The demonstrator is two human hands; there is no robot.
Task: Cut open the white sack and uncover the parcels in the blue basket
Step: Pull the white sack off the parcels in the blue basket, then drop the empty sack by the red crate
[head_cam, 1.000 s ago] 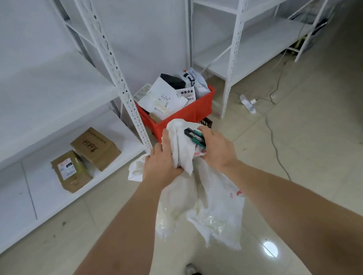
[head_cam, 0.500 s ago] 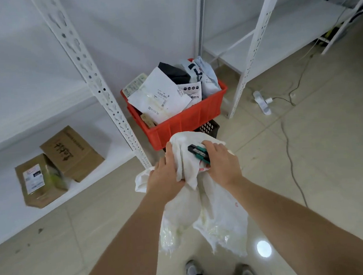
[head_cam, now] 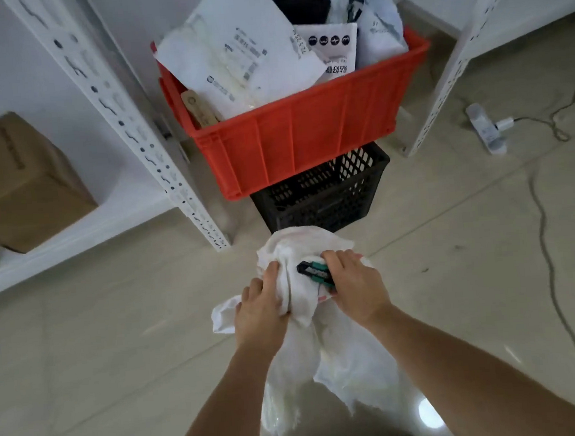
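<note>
A crumpled white sack hangs in front of me above the floor, bunched at its top. My left hand grips a fold of it on the left. My right hand presses a black and green cutter against the sack and holds the cloth as well. Straight ahead stands a red crate filled with white and black parcels. No blue basket is in view.
The red crate rests on a black mesh crate. White metal shelf posts flank it, with a cardboard box on the low left shelf. A power strip and cable lie on the tiled floor at right.
The view has closed in on the red crate and tilted down. Both hands keep the same hold on the sack and the cutter.
</note>
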